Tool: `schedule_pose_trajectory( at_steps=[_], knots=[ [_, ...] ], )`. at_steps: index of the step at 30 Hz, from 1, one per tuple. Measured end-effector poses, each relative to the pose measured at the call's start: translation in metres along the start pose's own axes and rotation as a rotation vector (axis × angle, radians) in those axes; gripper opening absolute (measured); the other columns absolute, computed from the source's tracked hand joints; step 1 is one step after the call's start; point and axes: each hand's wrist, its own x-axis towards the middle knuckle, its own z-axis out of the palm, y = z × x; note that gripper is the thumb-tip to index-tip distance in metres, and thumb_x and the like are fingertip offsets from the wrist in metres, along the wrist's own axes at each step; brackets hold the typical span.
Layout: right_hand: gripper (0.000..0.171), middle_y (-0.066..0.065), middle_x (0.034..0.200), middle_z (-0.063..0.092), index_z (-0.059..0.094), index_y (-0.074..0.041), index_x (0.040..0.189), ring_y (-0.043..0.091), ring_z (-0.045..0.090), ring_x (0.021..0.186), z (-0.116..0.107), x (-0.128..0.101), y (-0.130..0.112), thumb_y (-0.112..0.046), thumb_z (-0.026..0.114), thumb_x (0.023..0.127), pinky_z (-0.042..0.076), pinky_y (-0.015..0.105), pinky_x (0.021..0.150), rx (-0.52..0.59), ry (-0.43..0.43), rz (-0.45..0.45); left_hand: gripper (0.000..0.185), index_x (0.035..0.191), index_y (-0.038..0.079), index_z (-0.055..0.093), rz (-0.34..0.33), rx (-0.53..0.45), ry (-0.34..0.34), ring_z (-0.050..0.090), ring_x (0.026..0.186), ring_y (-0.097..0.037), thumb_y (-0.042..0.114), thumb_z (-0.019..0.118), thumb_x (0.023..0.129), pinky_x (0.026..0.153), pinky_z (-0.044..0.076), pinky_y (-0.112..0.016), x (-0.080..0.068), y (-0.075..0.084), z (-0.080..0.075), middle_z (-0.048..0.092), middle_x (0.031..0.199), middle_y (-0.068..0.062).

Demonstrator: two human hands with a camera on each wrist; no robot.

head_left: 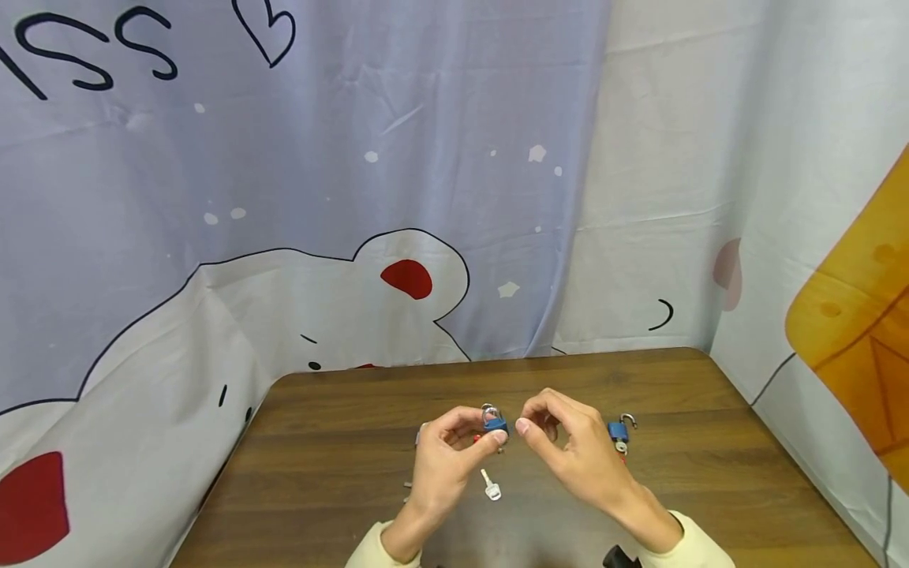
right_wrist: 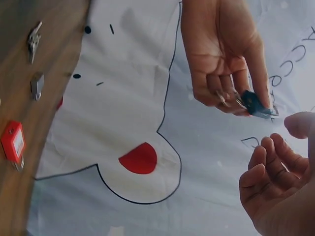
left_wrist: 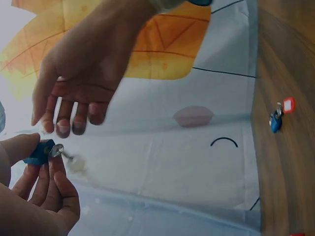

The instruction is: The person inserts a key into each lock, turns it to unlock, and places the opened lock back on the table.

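Note:
My left hand (head_left: 474, 436) pinches a small blue padlock (head_left: 495, 424) between thumb and fingers, held up above the brown wooden table (head_left: 341, 465). The same padlock (left_wrist: 41, 152) shows in the left wrist view with a silver piece at its end, and as a dark blue padlock (right_wrist: 256, 104) in the right wrist view. My right hand (head_left: 531, 424) hovers just right of the lock, fingers loosely curled and holding nothing. A silver key (head_left: 490, 485) lies on the table below both hands.
A second blue padlock (head_left: 619, 431) with a raised shackle lies on the table right of my right hand, a red tag (left_wrist: 288, 104) beside it. Another red tag (right_wrist: 13, 142) and small metal pieces (right_wrist: 35, 84) lie at the left. Printed cloth hangs behind the table.

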Motion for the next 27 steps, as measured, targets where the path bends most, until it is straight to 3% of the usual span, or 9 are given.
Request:
schedule_pose_trajectory(
  at_steps=[5,10,13,17,22,27],
  knots=[
    [0.008,-0.015,0.085,0.057,0.062,-0.020,0.095,-0.002,0.052,0.076,-0.005,0.004,-0.002,-0.015,0.068,0.092,0.044,0.011,0.065,-0.094,-0.026,-0.122,0.015,0.094,0.007,0.072,0.100,0.127,-0.022,0.068,0.079,-0.006,0.009,0.079,0.081,0.078,0.056,-0.023,-0.002,-0.002,-0.005,0.074,0.090,-0.011],
    [0.008,-0.014,0.089,0.058,0.062,-0.019,0.098,0.000,0.056,0.082,-0.007,0.008,-0.001,-0.022,0.068,0.093,0.046,0.012,0.074,-0.243,-0.093,-0.255,0.016,0.094,0.011,0.072,0.321,0.279,-0.047,0.066,0.077,-0.007,0.007,0.079,0.081,0.074,0.053,-0.023,-0.003,-0.009,-0.009,0.073,0.087,-0.006],
    [0.010,-0.013,0.088,0.058,0.064,-0.018,0.098,0.001,0.053,0.078,-0.007,0.008,-0.001,-0.028,0.063,0.096,0.046,0.015,0.068,-0.336,-0.132,-0.331,0.019,0.094,0.009,0.072,0.466,0.378,-0.057,0.065,0.073,-0.012,0.002,0.079,0.078,0.067,0.056,-0.026,-0.002,-0.015,-0.012,0.072,0.085,-0.005],
    [0.016,-0.012,0.083,0.056,0.065,-0.016,0.097,0.001,0.047,0.071,-0.006,0.007,0.001,-0.030,0.057,0.099,0.042,0.014,0.062,-0.420,-0.156,-0.415,0.025,0.092,0.008,0.071,0.581,0.476,-0.060,0.066,0.072,-0.014,-0.003,0.081,0.073,0.068,0.054,-0.020,-0.001,-0.022,-0.014,0.071,0.084,-0.004],
    [0.018,-0.011,0.081,0.055,0.066,-0.016,0.095,0.002,0.045,0.068,-0.003,0.003,0.005,-0.028,0.054,0.101,0.042,0.016,0.061,-0.492,-0.158,-0.473,0.026,0.092,0.011,0.069,0.635,0.548,-0.086,0.065,0.074,-0.010,-0.005,0.079,0.073,0.073,0.051,-0.011,-0.003,-0.022,-0.015,0.069,0.085,0.001],
    [0.022,-0.010,0.081,0.056,0.066,-0.015,0.093,0.005,0.046,0.067,-0.001,0.001,0.009,-0.027,0.050,0.103,0.042,0.018,0.059,-0.551,-0.165,-0.510,0.025,0.092,0.011,0.067,0.636,0.593,-0.087,0.064,0.076,-0.008,-0.002,0.079,0.074,0.074,0.051,-0.011,-0.004,-0.023,-0.016,0.068,0.086,0.002]
  ],
)
